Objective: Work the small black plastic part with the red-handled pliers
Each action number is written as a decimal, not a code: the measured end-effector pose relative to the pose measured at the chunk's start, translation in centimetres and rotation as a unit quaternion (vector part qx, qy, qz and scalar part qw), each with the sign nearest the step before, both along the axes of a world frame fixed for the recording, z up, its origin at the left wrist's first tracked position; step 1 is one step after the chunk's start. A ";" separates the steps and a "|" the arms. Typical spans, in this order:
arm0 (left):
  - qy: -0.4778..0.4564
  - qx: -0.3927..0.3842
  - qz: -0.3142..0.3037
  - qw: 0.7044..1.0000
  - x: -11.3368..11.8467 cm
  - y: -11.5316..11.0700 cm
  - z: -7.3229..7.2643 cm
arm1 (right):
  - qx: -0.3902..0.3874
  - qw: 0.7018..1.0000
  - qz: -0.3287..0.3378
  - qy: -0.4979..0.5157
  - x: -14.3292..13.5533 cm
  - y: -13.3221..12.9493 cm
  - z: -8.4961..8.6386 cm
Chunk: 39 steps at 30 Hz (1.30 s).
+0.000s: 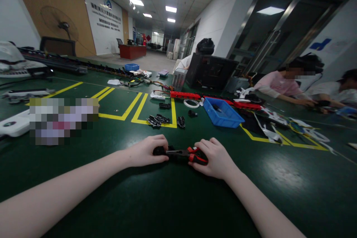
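Two bare forearms reach in from the near edge of the green bench (173,200) and meet a little in from it. The person's left hand (146,151) is curled shut over a small black part (159,151), pressing it against the mat, with only the part's dark end showing under the fingers. The right hand (213,158) is wrapped around the red-and-black handles of a pair of pliers (184,153), fingers closed on the grips; the dark nose of the tool points left and meets the black part just beside the left hand's knuckles.

Further in, near the bench's middle, several loose black parts (158,120) lie on and beside a yellow marking line (139,109). A blue plastic bin (221,113) sits to their right, with a white ring (191,103) and a long red strip (185,95) just beyond it. A black computer case (210,72) stands toward the far edge. At the far right edge, other people sit with their hands on the bench; one wears a pink sleeve (275,85).
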<state>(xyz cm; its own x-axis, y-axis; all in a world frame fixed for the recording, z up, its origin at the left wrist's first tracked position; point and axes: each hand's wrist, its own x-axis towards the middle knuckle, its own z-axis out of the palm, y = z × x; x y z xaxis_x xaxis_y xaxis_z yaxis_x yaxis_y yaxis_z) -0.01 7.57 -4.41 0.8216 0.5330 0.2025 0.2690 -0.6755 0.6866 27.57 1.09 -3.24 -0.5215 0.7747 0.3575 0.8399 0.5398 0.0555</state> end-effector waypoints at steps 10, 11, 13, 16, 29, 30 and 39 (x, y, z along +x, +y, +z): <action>0.043 0.039 0.012 0.998 0.0 -0.3 -0.1 | 0.018 1.000 -0.011 -0.012 -0.1 0.0 -0.3; 0.045 0.040 0.013 0.998 0.0 -0.3 -0.1 | 0.021 1.000 -0.008 -0.016 -0.1 0.0 -0.3; 0.049 0.044 0.015 0.998 0.0 -0.4 -0.1 | 0.025 0.999 -0.004 -0.024 -0.1 -0.1 -0.2; 0.062 0.065 0.008 0.996 0.0 -0.3 -0.1 | 0.027 0.999 0.002 -0.028 -0.1 -0.1 -0.2; 0.076 0.095 -0.006 0.993 0.3 -0.5 0.4 | 0.030 0.999 0.029 -0.023 0.1 0.1 -0.5; 0.077 0.096 -0.005 0.992 0.3 -0.5 0.4 | 0.033 0.998 0.034 -0.028 0.1 0.1 -0.5; 0.085 0.108 -0.001 0.991 0.4 -0.5 0.3 | 0.067 0.996 0.051 -0.006 0.2 0.4 -0.6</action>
<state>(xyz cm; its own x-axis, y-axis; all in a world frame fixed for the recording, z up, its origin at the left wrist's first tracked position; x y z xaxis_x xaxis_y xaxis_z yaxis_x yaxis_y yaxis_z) 0.35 7.11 -4.08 0.8541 0.4914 0.1705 0.3670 -0.8017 0.4718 27.82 1.50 -3.86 -0.5998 0.6637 0.4470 0.7802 0.6092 0.1423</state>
